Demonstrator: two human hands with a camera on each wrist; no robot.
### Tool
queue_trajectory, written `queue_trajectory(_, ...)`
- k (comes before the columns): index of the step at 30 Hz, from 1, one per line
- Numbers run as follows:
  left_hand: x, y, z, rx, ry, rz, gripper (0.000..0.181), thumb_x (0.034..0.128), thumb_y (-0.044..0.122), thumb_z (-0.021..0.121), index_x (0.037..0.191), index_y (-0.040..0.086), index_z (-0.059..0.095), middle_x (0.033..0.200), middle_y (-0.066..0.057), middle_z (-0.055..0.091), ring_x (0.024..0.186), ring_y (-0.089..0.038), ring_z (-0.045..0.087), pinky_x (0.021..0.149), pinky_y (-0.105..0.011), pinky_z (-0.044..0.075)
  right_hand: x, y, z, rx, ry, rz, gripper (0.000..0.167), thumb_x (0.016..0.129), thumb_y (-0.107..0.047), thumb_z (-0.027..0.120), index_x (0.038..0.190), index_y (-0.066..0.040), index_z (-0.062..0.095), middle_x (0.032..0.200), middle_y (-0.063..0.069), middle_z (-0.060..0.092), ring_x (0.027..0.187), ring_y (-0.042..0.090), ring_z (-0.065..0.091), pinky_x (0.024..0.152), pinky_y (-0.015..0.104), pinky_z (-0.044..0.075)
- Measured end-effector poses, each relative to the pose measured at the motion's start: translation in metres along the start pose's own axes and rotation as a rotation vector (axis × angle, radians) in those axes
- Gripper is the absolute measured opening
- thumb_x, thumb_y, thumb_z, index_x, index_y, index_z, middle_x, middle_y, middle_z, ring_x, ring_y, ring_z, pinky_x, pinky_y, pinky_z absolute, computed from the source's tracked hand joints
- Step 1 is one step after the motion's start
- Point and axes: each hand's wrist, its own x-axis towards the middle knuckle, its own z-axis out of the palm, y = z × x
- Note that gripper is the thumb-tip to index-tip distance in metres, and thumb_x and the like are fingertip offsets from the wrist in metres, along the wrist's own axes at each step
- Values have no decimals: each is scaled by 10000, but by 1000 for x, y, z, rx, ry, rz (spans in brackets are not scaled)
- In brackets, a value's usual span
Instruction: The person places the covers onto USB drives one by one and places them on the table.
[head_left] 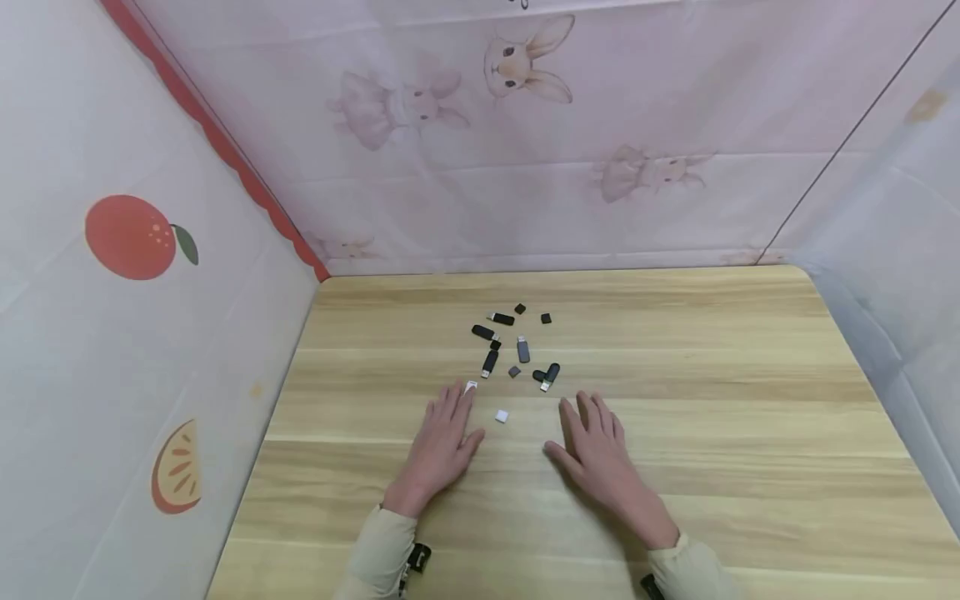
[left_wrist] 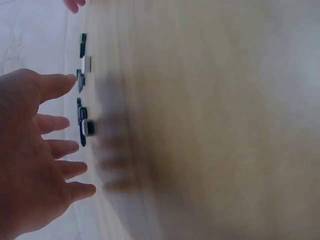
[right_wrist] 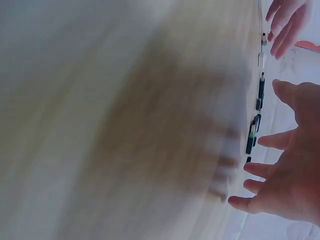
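Observation:
My left hand point(head_left: 438, 446) hovers palm down over the table, its fingers straight and partly hiding a white USB stick point(head_left: 471, 386). Just right of its thumb lies a white cap point(head_left: 502, 416). My right hand point(head_left: 600, 454) is held over the table too, fingers spread and holding nothing. Beyond its fingertips are a black USB stick point(head_left: 552, 372) and a black cap point(head_left: 539, 376) against it. Farther off lie a grey USB stick point(head_left: 523, 350), a grey cap point(head_left: 514, 372) and more black USB sticks point(head_left: 490, 363). Both palms show above the wood in the wrist views, with shadows below.
Toward the back of the wooden table point(head_left: 712, 350) are loose black caps point(head_left: 546, 318) and another black USB stick point(head_left: 503, 319). Printed cloth point(head_left: 465, 200) hangs behind the table's far edge. Pale cloth walls point(head_left: 225, 333) stand at left and right.

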Motion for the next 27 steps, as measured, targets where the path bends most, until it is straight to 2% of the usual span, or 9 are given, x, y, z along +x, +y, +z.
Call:
queue_trajectory(5,5,-8,-5,5,30,35,613,1093,307,558,1631,81,371,1739,-193,268,1617,-434,249,1296,-614,263,7,-11,5,19,27,4,727,1011,-418,694,1570,-23,447,1602,327,382,1482,516,345,1178,715,341)
queue_trajectory(8,9,-16,-10,-2,77,57,537,1080,225,584,1582,80,462,1707,-188,348,1583,-441,329,1277,-607,311,13,-18,8,30,47,25,689,1012,-404,699,1547,-27,483,1488,300,477,1367,465,434,1092,639,433)
queue_trajectory(11,17,-21,-16,-3,119,90,487,1071,172,594,1542,76,519,1681,-179,404,1551,-442,389,1256,-607,349,20,-23,8,40,77,43,645,1007,-383,711,1509,-23,527,1340,251,554,1211,391,491,979,541,476)
queue_trajectory(14,25,-25,-22,-20,125,122,450,1069,140,593,1514,84,554,1671,-163,428,1536,-428,422,1246,-601,369,26,-28,8,38,84,54,601,1002,-376,718,1462,-17,573,1223,205,603,1083,323,513,886,464,485)
queue_trajectory(18,31,-30,-28,-51,89,131,422,1078,117,577,1500,116,576,1676,-110,437,1542,-367,437,1256,-567,367,34,-33,12,26,66,60,510,992,-372,727,1347,-14,650,1127,161,653,994,279,559,816,430,515)
queue_trajectory(22,34,-34,-29,-63,57,140,416,1079,102,570,1492,143,588,1675,-88,443,1538,-343,448,1252,-567,368,43,-39,16,42,34,62,425,980,-373,734,1225,-30,681,1042,123,689,942,252,612,797,430,554)
queue_trajectory(27,36,-36,-28,-52,27,158,462,1042,35,604,1486,166,598,1697,-68,410,1530,-339,462,1233,-571,390,53,-46,23,67,-5,57,369,975,-371,736,1130,-45,660,727,-5,602,660,145,532,644,335,494)
